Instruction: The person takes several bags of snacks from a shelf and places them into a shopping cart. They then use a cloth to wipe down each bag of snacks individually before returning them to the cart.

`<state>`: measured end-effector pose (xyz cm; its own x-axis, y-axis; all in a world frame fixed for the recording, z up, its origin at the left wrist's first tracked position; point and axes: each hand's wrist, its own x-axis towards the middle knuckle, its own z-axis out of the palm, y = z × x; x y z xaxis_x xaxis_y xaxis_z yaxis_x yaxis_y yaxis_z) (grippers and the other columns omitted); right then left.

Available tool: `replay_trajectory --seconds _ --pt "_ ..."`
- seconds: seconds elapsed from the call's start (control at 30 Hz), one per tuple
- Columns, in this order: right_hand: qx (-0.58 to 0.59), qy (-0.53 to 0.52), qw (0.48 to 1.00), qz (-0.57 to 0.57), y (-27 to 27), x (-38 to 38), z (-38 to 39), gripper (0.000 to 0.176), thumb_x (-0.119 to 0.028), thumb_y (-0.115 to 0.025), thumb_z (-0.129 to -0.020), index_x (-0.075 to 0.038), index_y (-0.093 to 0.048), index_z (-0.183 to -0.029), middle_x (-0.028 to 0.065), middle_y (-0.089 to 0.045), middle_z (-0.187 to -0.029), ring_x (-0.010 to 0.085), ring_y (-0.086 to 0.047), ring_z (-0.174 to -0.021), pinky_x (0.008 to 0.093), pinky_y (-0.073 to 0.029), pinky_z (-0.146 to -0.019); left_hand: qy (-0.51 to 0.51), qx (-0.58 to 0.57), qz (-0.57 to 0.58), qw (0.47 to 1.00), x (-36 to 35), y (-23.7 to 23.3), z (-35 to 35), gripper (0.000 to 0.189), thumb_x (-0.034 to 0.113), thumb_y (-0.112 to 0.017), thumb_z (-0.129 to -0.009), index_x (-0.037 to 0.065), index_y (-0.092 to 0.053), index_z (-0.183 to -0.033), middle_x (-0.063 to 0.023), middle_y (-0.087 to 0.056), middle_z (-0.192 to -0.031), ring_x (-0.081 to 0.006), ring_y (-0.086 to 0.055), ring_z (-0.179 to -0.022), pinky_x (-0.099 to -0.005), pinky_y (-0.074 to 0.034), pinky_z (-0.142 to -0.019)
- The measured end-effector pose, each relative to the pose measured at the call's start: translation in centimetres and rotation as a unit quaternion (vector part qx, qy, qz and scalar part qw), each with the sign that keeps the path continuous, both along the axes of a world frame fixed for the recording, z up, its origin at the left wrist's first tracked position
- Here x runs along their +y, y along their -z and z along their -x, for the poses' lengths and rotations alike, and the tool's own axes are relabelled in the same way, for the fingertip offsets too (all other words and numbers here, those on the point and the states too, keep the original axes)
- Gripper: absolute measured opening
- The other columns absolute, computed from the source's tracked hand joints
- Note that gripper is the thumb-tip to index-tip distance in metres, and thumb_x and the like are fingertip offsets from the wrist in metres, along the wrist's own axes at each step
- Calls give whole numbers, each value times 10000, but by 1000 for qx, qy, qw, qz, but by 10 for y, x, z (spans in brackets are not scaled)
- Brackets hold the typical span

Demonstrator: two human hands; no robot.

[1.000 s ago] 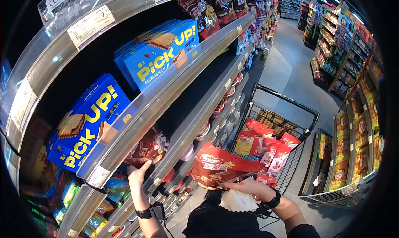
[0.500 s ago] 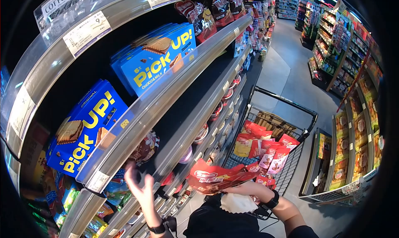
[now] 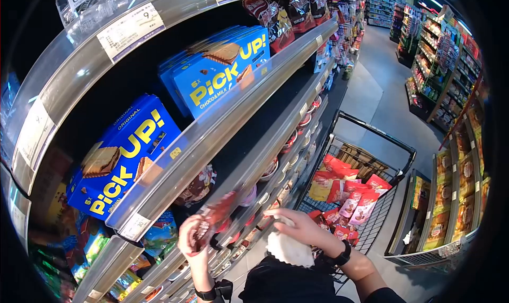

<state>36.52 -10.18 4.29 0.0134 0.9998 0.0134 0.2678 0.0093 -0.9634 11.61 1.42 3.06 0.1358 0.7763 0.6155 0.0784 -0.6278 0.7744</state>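
One red snack bag (image 3: 212,219) changes hands at the shelf (image 3: 254,162).
Right hand (image 3: 299,228), fingers spread, has let go; left hand (image 3: 192,244) now clutches it.

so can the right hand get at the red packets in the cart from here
Probably yes: the right hand hangs just beside the open-topped cart, and the red packets lie uncovered with nothing between.

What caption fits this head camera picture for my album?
Left hand holds a red bag at a shelf below blue boxes, cart of packets nearby.
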Motion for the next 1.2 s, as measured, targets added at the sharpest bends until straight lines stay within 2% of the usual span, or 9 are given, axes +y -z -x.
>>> replay_trajectory --seconds 0.13,0.17,0.27,0.47,0.63,0.93,1.07,1.1,1.2 --pt "23 30 999 -21 23 -18 -8 317 -138 -520 -892 -31 -511 -1190 86 -586 -1158 212 -533 -1115 321 -387 -957 -126 19 47 991 31 8 11 363 -45 -674 -707 15 -515 -1027 -125 -570 -1058 -222 -556 -978 -348 -434 -902" --pt "39 21 999 1 28 -22 -10 315 -139 -521 -892 -29 -513 -1187 84 -587 -1157 204 -527 -1123 320 -386 -959 -90 -65 100 989 35 11 8 351 -29 -695 -707 -6 -551 -1027 -114 -607 -1015 -187 -561 -962 -318 -430 -886" --pt "39 2 999 10 28 -27 -19 322 -146 -521 -894 -28 -508 -1193 79 -594 -1142 186 -530 -1112 312 -398 -942 -65 -27 245 967 45 11 6 288 -1 -732 -696 -38 -635 -965 -82 -656 -901 -143 -597 -845 -284 -451 -800" --pt "41 15 997 59 34 -43 -23 359 -202 -518 -897 -97 -487 -1239 66 -622 -1060 189 -585 -993 299 -428 -874 -92 115 293 945 40 -2 7 288 61 -749 -708 -51 -633 -947 -84 -665 -870 -133 -587 -725 -273 -453 -732" --pt "75 39 992 96 54 -66 -27 352 -214 -515 -905 -72 -488 -1226 77 -622 -1045 175 -581 -990 295 -430 -867 -84 154 176 969 35 5 11 371 124 -761 -705 -74 -594 -970 -137 -656 -900 -166 -579 -782 -304 -445 -768" --pt "28 164 981 100 80 -121 -49 330 -229 -513 -917 -42 -521 -1190 84 -626 -1025 170 -578 -982 289 -421 -872 -92 266 292 914 61 11 11 424 216 -774 -698 -80 -616 -956 -156 -669 -869 -156 -604 -755 -314 -465 -738" --pt "34 212 969 118 80 -135 -38 331 -234 -521 -915 -45 -522 -1186 80 -628 -1014 153 -573 -994 280 -419 -873 -132 330 211 911 57 18 17 418 224 -768 -695 -64 -617 -958 -199 -651 -856 -273 -625 -769 -339 -467 -748" --pt "18 214 971 108 74 -137 -33 329 -233 -527 -912 -40 -523 -1178 82 -621 -1030 148 -581 -969 275 -426 -864 -151 341 190 908 52 20 25 376 235 -767 -690 -45 -617 -892 -196 -637 -808 -312 -612 -747 -346 -469 -722" --pt "78 264 951 143 73 -161 -28 328 -223 -535 -906 -37 -522 -1175 89 -608 -1044 143 -592 -935 285 -435 -857 -231 265 38 935 20 10 44 318 108 -728 -736 1 -430 -774 -64 -403 -652 -190 -379 -584 -321 -383 -568"
